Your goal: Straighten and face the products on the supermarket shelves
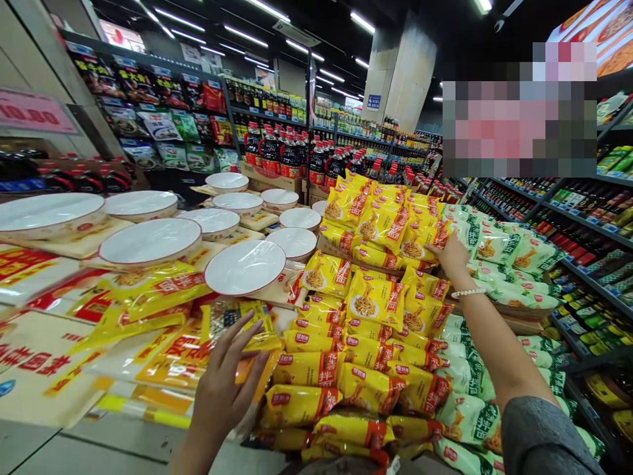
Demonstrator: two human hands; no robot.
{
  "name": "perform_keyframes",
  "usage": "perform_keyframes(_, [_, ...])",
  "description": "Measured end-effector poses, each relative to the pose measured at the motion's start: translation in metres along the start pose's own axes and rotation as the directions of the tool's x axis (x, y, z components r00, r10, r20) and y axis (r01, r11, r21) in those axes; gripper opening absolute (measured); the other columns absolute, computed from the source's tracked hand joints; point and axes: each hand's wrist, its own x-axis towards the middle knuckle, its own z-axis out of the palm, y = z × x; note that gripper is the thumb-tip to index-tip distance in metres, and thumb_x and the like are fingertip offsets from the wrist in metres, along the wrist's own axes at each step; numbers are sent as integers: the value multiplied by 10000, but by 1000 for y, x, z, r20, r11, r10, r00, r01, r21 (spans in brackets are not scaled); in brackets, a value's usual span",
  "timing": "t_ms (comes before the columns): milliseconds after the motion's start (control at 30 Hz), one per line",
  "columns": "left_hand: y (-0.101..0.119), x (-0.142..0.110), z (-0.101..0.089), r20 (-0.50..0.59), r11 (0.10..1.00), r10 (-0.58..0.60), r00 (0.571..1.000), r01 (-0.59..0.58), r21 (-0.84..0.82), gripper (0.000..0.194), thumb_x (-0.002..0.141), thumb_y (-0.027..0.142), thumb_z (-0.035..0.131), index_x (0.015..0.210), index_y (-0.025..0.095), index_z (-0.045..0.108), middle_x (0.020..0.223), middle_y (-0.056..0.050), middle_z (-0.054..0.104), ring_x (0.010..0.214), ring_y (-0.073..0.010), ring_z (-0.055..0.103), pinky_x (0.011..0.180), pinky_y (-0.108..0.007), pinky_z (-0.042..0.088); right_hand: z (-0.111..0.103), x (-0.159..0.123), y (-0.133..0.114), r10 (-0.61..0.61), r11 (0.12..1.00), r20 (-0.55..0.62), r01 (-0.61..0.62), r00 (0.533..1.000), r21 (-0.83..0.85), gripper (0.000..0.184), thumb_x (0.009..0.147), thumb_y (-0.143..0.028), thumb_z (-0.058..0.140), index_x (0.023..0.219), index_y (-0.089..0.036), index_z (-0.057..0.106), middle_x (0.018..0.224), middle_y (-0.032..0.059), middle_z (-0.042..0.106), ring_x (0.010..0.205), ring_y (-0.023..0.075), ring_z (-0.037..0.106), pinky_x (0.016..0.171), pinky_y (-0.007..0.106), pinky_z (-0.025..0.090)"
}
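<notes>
My left hand (230,376) is raised in front of the display with its fingers spread and nothing in it. Beside its fingertips lies a yellow packet with a dark, see-through part (242,323). Farther off, my right hand (452,256) reaches to where the yellow and green rows meet. Its parted fingers touch the right edge of a yellow noodle packet (418,241), though some fingertips are hard to make out. Stacked yellow noodle packets (373,300) fill the middle, and light green noodle packets (487,244) stand to the right. A beaded bracelet (469,292) circles my right wrist.
Several white plates (246,267) are set out on flat packages at the left. Behind the stacks stand dark bottles with red caps (289,158). Shelves of bottles (588,218) run along the right, and bagged goods (163,125) hang at the back left. A pillar (400,72) rises behind.
</notes>
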Motion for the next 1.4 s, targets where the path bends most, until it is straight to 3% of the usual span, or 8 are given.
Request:
perform_keyframes(100, [-4, 11, -8, 64, 996, 40, 997, -45, 76, 383, 950, 314, 527, 1330, 268, 546, 1401, -109, 561, 1202, -254, 612, 887, -391, 606, -24, -40, -12, -90, 996, -188, 88, 978, -17, 1094, 768, -601, 764, 1511, 9, 241, 1307, 354, 521, 1166, 466, 543, 909, 524, 482])
perform_keyframes(300, [-44, 73, -44, 326, 951, -70, 943, -36, 307, 403, 903, 480, 431, 1101, 265, 707, 1287, -110, 655, 1199, -321, 599, 1026, -504, 494, -84, -195, -14, -561, 736, -305, 633, 770, 243, 629, 926, -549, 597, 1448, -224, 468, 1373, 137, 580, 1256, 336, 546, 1061, 500, 446])
perform_keyframes(433, [-61, 90, -64, 402, 725, -592, 699, 243, 645, 500, 875, 554, 333, 848, 213, 697, 989, -165, 732, 930, -377, 685, 779, -502, 541, -83, -275, 18, -672, 542, -270, 706, 690, 456, 440, 921, -363, 653, 1351, -315, 572, 1322, 77, 628, 1170, 292, 625, 950, 428, 534])
perform_keyframes(567, [-50, 72, -50, 284, 532, -790, 544, 375, 759, 654, 821, 749, 323, 790, 169, 623, 905, -228, 716, 879, -410, 683, 665, -440, 502, -46, -306, 60, -483, 643, -231, 521, 844, 561, 326, 918, -332, 646, 1242, -297, 657, 1290, 78, 643, 1042, 283, 687, 796, 384, 588])
perform_keyframes(900, [-37, 58, -18, 241, 703, -711, 661, 650, 290, 485, 729, 687, 521, 625, 213, 497, 582, -42, 577, 586, -219, 584, 501, -284, 345, -20, -321, 91, -301, 720, -279, 409, 912, 561, 262, 911, -312, 662, 1160, -239, 694, 1213, 78, 673, 962, 228, 690, 671, 314, 604])
perform_keyframes(1033, [-25, 81, 16, 260, 546, -760, 596, 802, -243, 429, 594, 564, 698, 713, 185, 538, 567, 30, 534, 499, -117, 499, 472, -227, 384, -18, -324, 75, -325, 685, -321, 455, 890, 569, 248, 912, -240, 654, 1157, -232, 692, 1185, 89, 675, 946, 221, 688, 695, 323, 592])
perform_keyframes(1233, [-1, 126, 86, 199, 517, -736, 648, 726, -454, 500, 670, 266, 698, 1083, 184, 428, 545, 85, 567, 459, -130, 562, 470, -212, 421, -15, -327, 60, -352, 651, -334, 485, 874, 584, 231, 907, -198, 655, 1133, -221, 694, 1167, 99, 678, 957, 234, 694, 726, 344, 590])
perform_keyframes(1400, [9, 145, 117, 532, 531, -493, 689, 722, -443, 254, 844, 291, 562, 1051, 145, 541, 694, -43, 681, 597, -148, 661, 630, -276, 524, -19, -329, 66, -167, 667, -283, 320, 945, 673, 161, 905, -269, 663, 1043, -214, 725, 1112, 92, 696, 970, 234, 671, 676, 319, 599])
